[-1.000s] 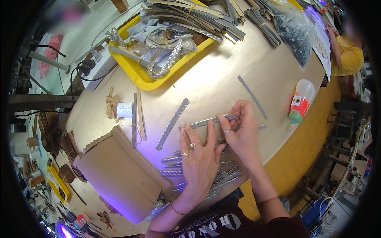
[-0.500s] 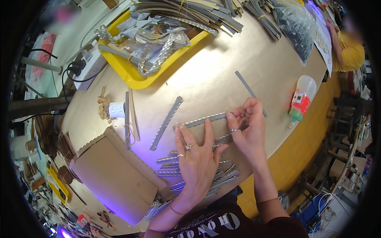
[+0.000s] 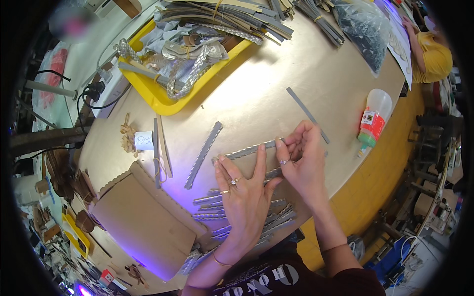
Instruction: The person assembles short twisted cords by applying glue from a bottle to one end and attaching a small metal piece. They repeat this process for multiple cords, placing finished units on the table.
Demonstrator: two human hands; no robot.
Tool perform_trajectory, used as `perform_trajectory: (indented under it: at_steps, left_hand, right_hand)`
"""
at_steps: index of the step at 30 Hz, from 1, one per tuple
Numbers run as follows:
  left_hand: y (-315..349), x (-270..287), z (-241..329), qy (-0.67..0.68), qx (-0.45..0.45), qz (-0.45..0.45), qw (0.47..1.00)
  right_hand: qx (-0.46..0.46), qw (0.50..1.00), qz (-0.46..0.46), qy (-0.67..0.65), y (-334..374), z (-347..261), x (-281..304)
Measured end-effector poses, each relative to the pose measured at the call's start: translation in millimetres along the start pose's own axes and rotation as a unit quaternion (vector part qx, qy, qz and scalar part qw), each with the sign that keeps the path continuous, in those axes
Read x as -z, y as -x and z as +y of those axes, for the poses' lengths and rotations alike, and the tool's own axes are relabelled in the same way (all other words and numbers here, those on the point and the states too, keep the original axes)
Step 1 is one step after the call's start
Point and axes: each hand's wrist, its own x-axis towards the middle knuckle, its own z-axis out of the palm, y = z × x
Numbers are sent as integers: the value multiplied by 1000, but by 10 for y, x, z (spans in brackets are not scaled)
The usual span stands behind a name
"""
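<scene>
A narrow grey strip with a silver braided edge (image 3: 247,153) lies on the tan table, slanting up to the right. My left hand (image 3: 243,200) rests flat with fingers spread, its fingertips touching the strip's left end and middle. With thumb and fingers pinched together, my right hand (image 3: 304,165) grips its right end. Another braided-edge strip (image 3: 204,155) lies apart to the left. Beneath and beside my left hand is a pile of similar strips (image 3: 208,209), partly hidden. Beyond my right hand lies a plain grey strip (image 3: 302,107).
Far left stands a yellow tray (image 3: 163,105) holding braided cords and scraps. A glue bottle (image 3: 373,121) lies near the right edge. Folded brown card (image 3: 143,222) sits at the left. Strip bundles and a clear bag (image 3: 363,34) are at the back; a person in yellow (image 3: 434,56) is beyond.
The whole view has shifted slightly, so things appear a little farther left. My right fingers stay at the strip's right end, and my left hand keeps its place on the strip.
</scene>
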Motion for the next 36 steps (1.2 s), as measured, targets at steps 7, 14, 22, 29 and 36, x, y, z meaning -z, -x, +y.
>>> perform_trajectory:
  at_steps: [7, 14, 22, 29, 36]
  left_hand:
    - [2, 10, 11, -6, -1, -11, 1000]
    - [-10, 10, 16, -9, 3, -14, 1000]
    - [-9, 9, 14, -15, 3, -20, 1000]
    - [-7, 23, 8, 34, -2, 14, 999]
    - [-3, 14, -6, 23, -1, 20, 1000]
  right_hand:
    - [-46, 997, -14, -68, -53, 22, 98]
    - [-8, 998, 24, -56, -14, 76, 46]
    - [9, 999, 27, -35, 30, 84, 14]
    - [23, 1000, 3, 21, 47, 56, 18]
    - [144, 957, -9, 251, 192, -10, 172]
